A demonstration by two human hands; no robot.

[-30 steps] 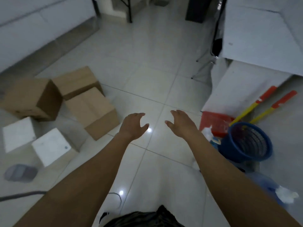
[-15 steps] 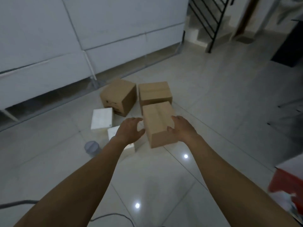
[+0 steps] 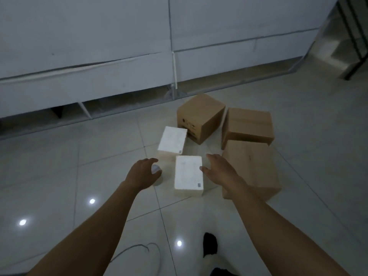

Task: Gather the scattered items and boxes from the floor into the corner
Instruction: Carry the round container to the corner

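The hands have shifted left since half a second ago, off the long cardboard box [image 3: 253, 168] and to either side of the near white box [image 3: 188, 175]. The left hand [image 3: 142, 174] and right hand [image 3: 220, 170] are hovering apart with fingers loose, gripping nothing, probably lining up to lift it by both flanks. A small grey round item [image 3: 156, 168] is peeking out beneath the left hand. Everything is sitting on the glossy tiled floor [image 3: 59, 176] near the white wall [image 3: 99, 36]. The cardboard is looking matte and square-edged, the white top smooth.
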